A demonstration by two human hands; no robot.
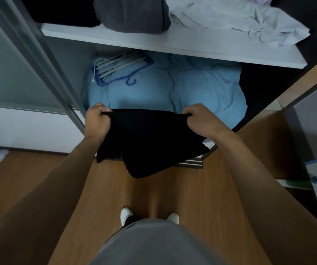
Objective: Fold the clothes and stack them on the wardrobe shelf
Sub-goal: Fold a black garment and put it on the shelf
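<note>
Both the left hand (96,122) and the right hand (196,119) pinch the top corners of a black garment (150,142), stretched crosswise at waist height. The white wardrobe shelf (173,44) lies ahead and above, equally near either hand.

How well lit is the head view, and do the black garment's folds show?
Head view: dim, bluish, no glare; the black garment, gripped by left hand and right hand, reads as a flat dark mass, folds invisible; wide-angle stretches the forearms toward the corners.
</note>
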